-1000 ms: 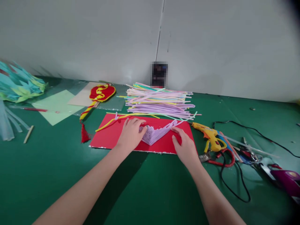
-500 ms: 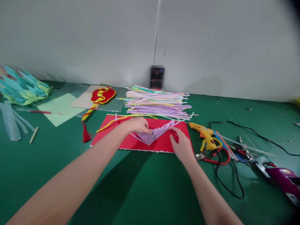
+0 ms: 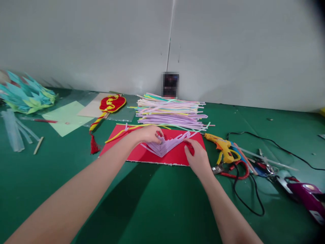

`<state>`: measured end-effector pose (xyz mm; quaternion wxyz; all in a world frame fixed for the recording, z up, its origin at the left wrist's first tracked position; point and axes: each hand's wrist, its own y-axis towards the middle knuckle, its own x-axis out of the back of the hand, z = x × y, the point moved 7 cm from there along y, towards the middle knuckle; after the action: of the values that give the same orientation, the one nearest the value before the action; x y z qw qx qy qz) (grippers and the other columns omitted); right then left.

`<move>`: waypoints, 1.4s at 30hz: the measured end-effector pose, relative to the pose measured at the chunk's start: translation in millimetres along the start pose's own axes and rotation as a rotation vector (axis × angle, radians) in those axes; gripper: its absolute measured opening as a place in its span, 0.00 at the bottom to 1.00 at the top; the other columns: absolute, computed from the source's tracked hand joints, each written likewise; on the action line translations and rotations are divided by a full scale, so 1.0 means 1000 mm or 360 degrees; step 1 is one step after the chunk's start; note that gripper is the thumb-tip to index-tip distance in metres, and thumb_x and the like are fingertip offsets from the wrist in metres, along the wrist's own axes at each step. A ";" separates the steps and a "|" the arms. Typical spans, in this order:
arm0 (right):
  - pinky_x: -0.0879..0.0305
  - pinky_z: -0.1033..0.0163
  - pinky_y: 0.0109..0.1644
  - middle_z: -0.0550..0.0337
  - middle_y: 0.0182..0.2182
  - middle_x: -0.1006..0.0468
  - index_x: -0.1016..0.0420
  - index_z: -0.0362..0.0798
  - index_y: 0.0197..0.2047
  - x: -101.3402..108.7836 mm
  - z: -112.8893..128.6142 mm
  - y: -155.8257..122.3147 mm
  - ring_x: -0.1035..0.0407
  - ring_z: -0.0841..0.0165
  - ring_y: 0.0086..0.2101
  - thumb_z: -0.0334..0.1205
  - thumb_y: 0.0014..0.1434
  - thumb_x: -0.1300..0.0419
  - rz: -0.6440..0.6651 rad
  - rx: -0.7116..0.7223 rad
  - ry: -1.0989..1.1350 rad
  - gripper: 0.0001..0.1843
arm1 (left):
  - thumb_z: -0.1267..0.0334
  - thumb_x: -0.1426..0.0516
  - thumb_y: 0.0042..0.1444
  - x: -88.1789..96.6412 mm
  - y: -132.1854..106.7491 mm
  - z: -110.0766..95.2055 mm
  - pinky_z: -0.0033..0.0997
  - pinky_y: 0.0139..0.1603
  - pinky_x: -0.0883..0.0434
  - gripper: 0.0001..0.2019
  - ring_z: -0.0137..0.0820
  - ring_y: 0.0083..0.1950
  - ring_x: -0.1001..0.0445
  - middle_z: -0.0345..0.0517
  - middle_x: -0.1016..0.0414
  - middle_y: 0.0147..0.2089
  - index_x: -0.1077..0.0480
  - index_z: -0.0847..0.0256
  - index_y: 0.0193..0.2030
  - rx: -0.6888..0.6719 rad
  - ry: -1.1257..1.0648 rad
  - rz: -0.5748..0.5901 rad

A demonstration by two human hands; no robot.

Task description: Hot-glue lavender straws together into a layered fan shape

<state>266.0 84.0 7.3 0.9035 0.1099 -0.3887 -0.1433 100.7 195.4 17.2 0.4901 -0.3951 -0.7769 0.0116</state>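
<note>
A red board lies on the green table in front of me. On it sits a V-shaped stack of bent lilac pipe cleaners. My left hand rests over the V's left arm, fingers curled and pinching the strands near the top. My right hand presses with closed fingers on the lower end of the V's right arm. A yellow pipe cleaner lies across the board's far left corner.
A pile of pastel pipe cleaners sits behind the board. A yellow glue gun, red-handled scissors, cables and a purple tool lie to the right. A red-and-yellow ornament with tassel, paper sheets and blue-green feathers are at the left.
My left hand has slid from lying flat on the V's left side up toward its top and curled its fingers. My right hand has barely moved. The view shifted slightly.
</note>
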 end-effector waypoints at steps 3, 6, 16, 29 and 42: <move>0.34 0.58 0.46 0.54 0.38 0.27 0.22 0.51 0.40 0.000 0.021 -0.003 0.32 0.64 0.39 0.39 0.59 0.46 0.0175 0.0256 -0.0173 0.12 | 0.60 0.41 0.44 0.002 0.000 0.007 0.24 0.29 0.36 0.15 0.32 0.35 0.26 0.43 0.22 0.38 0.27 0.59 0.41 0.0010 -0.0010 -0.0055; 0.35 0.59 0.42 0.55 0.34 0.29 0.23 0.54 0.47 -0.008 0.037 -0.014 0.34 0.64 0.37 0.42 0.60 0.46 0.0469 0.0435 -0.0408 0.15 | 0.58 0.41 0.45 0.004 0.001 0.015 0.25 0.30 0.36 0.14 0.33 0.37 0.26 0.45 0.22 0.39 0.27 0.61 0.38 0.0020 -0.0004 -0.0150; 0.41 0.58 0.39 0.53 0.35 0.31 0.33 0.59 0.58 -0.020 0.051 -0.029 0.36 0.63 0.36 0.49 0.63 0.51 0.0565 0.0597 -0.0908 0.21 | 0.64 0.40 0.43 -0.001 -0.001 0.025 0.24 0.34 0.34 0.12 0.31 0.38 0.27 0.43 0.25 0.37 0.28 0.60 0.38 -0.0055 -0.0081 -0.0219; 0.39 0.61 0.36 0.58 0.30 0.31 0.27 0.57 0.52 -0.014 0.038 -0.022 0.35 0.68 0.32 0.45 0.64 0.51 0.0550 0.0435 -0.0496 0.17 | 0.64 0.40 0.45 -0.004 -0.001 0.029 0.24 0.34 0.33 0.09 0.30 0.36 0.27 0.42 0.24 0.36 0.29 0.60 0.36 -0.0063 -0.0162 -0.0297; 0.37 0.54 0.44 0.52 0.38 0.31 0.25 0.54 0.50 -0.001 0.018 -0.013 0.36 0.62 0.38 0.44 0.62 0.49 0.0232 0.0356 -0.0652 0.17 | 0.60 0.42 0.51 -0.002 -0.014 0.017 0.34 0.45 0.33 0.10 0.37 0.45 0.28 0.48 0.26 0.43 0.29 0.60 0.40 -0.0073 0.0007 -0.0611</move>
<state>249.4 70.3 14.8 0.7960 0.1496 -0.5841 -0.0531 79.2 191.3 12.6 0.4758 -0.2506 -0.8370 -0.1008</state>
